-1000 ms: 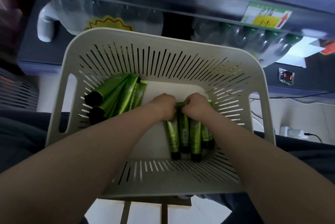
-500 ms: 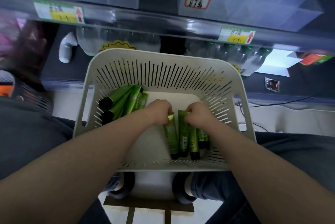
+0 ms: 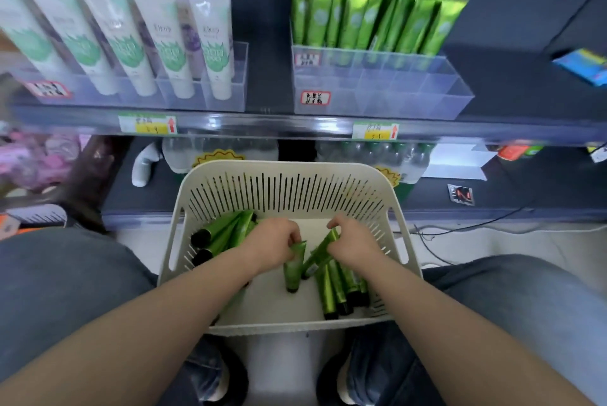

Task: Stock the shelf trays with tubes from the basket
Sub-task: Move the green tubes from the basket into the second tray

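Note:
A white slotted basket [image 3: 289, 172] sits between my knees and holds several green tubes with black caps. My left hand [image 3: 274, 241] pinches the flat end of one green tube [image 3: 293, 269], which hangs cap down over the basket floor. My right hand [image 3: 353, 243] grips another green tube [image 3: 320, 253] by its flat end, and that tube tilts to the left. More tubes lie in the basket's right corner [image 3: 340, 287] and left corner [image 3: 223, 235]. On the shelf above stands a clear tray [image 3: 381, 90] with green tubes upright in its back row.
A second clear tray [image 3: 184, 93] with white and green tubes stands at the shelf's left. Price tags [image 3: 374, 130] hang on the shelf edge. Bottles [image 3: 377, 153] fill the lower shelf behind the basket. My knees flank the basket, and a cable [image 3: 460, 228] runs over the floor at the right.
The view has tilted up, bringing the upper shelf and trays into sight. Both hands have lifted one tube each off the pile; the two tubes have come apart.

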